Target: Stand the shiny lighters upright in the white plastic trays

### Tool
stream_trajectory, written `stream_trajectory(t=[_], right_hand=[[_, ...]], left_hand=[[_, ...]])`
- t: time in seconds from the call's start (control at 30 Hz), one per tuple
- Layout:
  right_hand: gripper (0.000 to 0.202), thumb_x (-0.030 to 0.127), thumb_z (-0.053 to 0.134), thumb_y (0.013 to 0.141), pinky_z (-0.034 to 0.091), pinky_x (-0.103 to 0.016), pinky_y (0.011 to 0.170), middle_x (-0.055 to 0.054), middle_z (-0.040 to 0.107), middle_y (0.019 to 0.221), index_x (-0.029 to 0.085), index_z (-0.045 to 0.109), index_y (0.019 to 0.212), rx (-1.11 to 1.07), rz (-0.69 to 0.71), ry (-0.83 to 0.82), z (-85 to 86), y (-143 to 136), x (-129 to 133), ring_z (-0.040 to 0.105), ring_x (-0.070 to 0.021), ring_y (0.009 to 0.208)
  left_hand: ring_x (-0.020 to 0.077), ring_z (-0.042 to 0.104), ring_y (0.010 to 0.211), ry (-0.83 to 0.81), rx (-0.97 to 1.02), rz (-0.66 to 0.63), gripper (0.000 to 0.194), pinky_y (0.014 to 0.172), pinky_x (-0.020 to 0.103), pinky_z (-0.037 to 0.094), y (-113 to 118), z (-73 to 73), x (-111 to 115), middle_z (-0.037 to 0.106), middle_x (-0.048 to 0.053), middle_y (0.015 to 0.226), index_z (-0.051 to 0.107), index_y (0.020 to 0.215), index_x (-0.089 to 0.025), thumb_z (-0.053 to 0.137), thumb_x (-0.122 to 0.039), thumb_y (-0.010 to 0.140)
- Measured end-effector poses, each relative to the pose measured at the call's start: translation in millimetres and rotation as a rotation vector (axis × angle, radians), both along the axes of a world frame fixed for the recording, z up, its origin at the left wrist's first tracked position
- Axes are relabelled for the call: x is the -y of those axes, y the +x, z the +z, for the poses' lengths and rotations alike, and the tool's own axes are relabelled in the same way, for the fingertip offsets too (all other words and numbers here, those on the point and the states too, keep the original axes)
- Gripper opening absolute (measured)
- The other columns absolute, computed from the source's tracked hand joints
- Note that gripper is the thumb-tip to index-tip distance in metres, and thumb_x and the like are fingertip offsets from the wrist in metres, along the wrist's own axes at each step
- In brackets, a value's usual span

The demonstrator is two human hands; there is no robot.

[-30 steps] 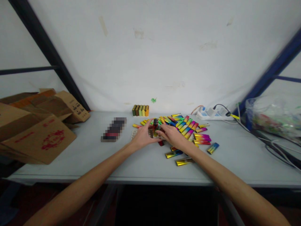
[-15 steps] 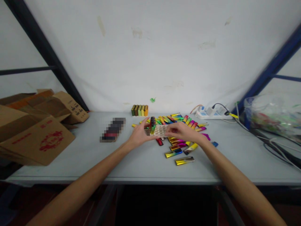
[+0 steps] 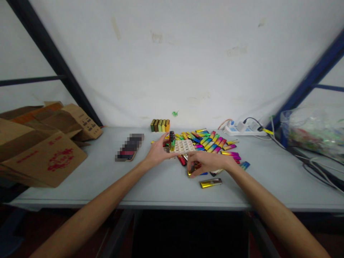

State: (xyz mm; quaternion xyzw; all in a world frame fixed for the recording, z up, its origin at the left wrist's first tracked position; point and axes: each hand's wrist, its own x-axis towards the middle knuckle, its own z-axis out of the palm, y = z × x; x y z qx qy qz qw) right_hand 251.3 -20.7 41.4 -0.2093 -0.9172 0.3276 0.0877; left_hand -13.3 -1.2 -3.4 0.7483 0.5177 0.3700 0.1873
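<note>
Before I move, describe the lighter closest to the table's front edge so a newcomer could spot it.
On the grey table, find the colourful lighters right of centre. Closer to the front edge than the right hand lies one gold lighter, alone, touching no other.

The left hand [image 3: 157, 153] is cupped; the right fingers [image 3: 192, 157] bend downward.

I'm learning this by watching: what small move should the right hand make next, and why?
Probably the right hand should pinch and lift the blue-and-gold lighter beneath it. It is down at that lighter, though I can't tell whether it grips it, and the left hand holds a white tray with bare slots beside a few upright lighters.
</note>
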Motion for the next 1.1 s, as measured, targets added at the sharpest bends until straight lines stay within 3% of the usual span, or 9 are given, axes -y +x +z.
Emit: stream_trajectory(t=[0.27,0.4,0.5,0.73,0.93,1.1], right_hand=[[0.034,0.052,0.07,0.09,0.034,-0.022,0.05,0.006,0.051,0.068,0.019,0.062,0.094,-0.235,-0.248,-0.283,-1.7,5,-13,0.046,-0.0105,0.058],[0.035,0.054,0.07,0.089,0.038,-0.022,0.05,0.005,0.057,0.065,0.021,0.059,0.092,-0.482,-0.485,-0.389,-6.2,2,-20,0.052,-0.0109,0.054],[0.035,0.049,0.077,0.084,0.048,-0.023,0.058,0.005,0.062,0.065,0.021,0.057,0.09,-0.727,-0.566,-0.543,-7.9,0,-23,0.06,-0.0114,0.057],[0.039,0.03,0.093,0.068,0.057,-0.025,0.079,0.002,0.07,0.077,0.02,0.055,0.075,-0.94,-0.57,-0.786,-10.6,-1,-26,0.073,-0.0141,0.08],[0.033,0.022,0.092,0.069,0.059,-0.03,0.092,-0.001,0.076,0.091,0.021,0.069,0.093,-0.971,-0.586,-0.878,-15.6,-4,-29,0.075,-0.0158,0.088],[0.036,0.022,0.085,0.077,0.057,-0.029,0.1,-0.006,0.075,0.123,0.021,0.076,0.113,-0.909,-0.539,-0.856,-13.9,-5,-26,0.073,-0.0149,0.099]], left_hand=[[0.0354,0.069,0.119,0.008,0.003,-0.021,0.113,0.108,0.051,0.051,1,0.6,0,0.07,0.017,0.131,0.04,0.152,-0.016,0.091,-0.057,0.06],[0.0354,0.069,0.119,0.021,0.009,-0.026,0.113,0.11,0.052,0.05,2,0.2,0,0.069,0.016,0.133,0.04,0.151,-0.018,0.091,-0.059,0.059],[0.0352,0.069,0.118,0.016,0.02,-0.031,0.114,0.108,0.052,0.051,2,-1.2,0,0.069,0.017,0.133,0.04,0.151,-0.018,0.092,-0.06,0.058],[0.0338,0.07,0.116,0.023,0.037,-0.027,0.11,0.103,0.051,0.054,2,-2.5,1,0.071,0.015,0.129,0.041,0.147,-0.02,0.093,-0.058,0.057],[0.033,0.071,0.115,0.026,0.051,-0.042,0.109,0.103,0.051,0.055,3,-1.7,1,0.071,0.016,0.129,0.041,0.146,-0.02,0.093,-0.057,0.057],[0.0335,0.071,0.115,0.03,0.039,-0.034,0.109,0.104,0.051,0.054,3,-0.7,2,0.071,0.016,0.129,0.042,0.146,-0.019,0.094,-0.057,0.057]])
